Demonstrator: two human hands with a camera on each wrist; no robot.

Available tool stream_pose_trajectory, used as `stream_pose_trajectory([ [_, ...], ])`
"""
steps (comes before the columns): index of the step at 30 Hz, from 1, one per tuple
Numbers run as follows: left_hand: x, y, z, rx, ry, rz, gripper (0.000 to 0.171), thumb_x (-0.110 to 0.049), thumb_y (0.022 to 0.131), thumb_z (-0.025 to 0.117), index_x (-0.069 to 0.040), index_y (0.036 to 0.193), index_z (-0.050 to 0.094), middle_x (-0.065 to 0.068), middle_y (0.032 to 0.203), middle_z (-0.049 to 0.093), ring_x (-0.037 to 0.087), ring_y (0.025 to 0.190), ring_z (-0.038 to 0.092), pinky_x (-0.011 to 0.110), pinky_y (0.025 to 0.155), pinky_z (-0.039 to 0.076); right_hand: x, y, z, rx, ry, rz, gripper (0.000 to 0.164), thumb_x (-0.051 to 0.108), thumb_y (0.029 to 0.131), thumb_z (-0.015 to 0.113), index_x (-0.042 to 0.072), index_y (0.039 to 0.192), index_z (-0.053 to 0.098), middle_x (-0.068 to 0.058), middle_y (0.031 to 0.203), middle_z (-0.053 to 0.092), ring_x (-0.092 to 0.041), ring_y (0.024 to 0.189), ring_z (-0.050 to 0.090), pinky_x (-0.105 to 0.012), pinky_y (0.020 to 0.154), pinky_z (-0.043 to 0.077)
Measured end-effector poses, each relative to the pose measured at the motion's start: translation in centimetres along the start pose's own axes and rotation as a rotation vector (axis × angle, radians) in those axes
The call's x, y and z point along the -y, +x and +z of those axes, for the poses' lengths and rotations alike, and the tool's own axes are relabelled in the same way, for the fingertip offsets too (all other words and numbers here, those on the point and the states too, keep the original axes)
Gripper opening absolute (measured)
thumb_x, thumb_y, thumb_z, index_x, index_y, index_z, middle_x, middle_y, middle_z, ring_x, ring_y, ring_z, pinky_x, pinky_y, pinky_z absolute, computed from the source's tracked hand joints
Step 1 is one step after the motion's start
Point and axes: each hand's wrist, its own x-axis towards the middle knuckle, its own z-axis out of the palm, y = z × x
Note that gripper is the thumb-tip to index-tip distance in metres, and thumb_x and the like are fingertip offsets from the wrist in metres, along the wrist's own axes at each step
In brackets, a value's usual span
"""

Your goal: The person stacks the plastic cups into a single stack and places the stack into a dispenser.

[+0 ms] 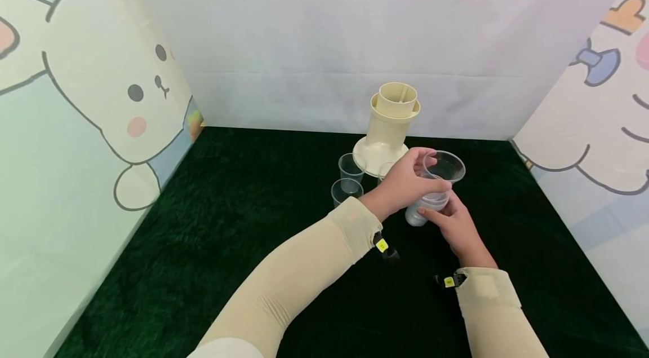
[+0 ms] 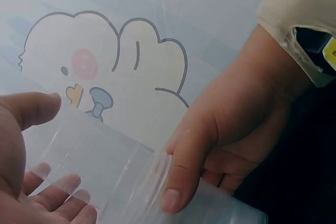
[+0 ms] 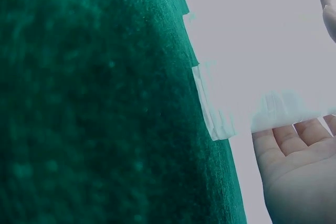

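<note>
Both hands meet over a stack of clear plastic cups at the right of the table. My right hand grips the stack's lower part from the right, its thumb lying across the front. The fingers and thumb of my left hand curl round a wide-mouthed clear plastic cup at the stack's upper end. Seen from the left wrist, this cup is tilted, with fingertips along its lower side and the thumb by its upper edge. Inner rims of the stack are partly hidden by the right thumb.
Behind the left hand stands a cream plastic cylinder with a round base and an inner tube. Two clear cups stand left of it, and another cup is half hidden by the left hand. Dark green cloth covers the table; printed curtains surround it.
</note>
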Motion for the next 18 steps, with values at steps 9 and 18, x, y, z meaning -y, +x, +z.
stream_pose_trajectory([
  [9,0.6,0.2,0.1,-0.004,0.027,-0.033,0.066,-0.028,0.088,0.084,-0.022,0.146,0.052,-0.009,0.138,0.060,0.010,0.134,0.051,0.030,0.111,0.042,-0.1,0.0,0.0,0.004,0.021,0.002,0.068,0.026,0.102,0.069,0.015,0.159,0.033,-0.011,0.150,0.044,-0.012,0.123,0.054,-0.013,0.095,0.047],
  [18,1.2,0.2,0.0,0.010,0.030,-0.085,0.068,-0.030,0.088,0.084,-0.023,0.147,0.051,-0.012,0.141,0.058,0.007,0.133,0.051,0.032,0.110,0.044,-0.1,0.1,0.0,-0.001,0.022,-0.012,0.061,0.025,0.102,0.069,0.014,0.153,0.039,-0.009,0.144,0.050,-0.012,0.120,0.057,-0.016,0.094,0.050],
])
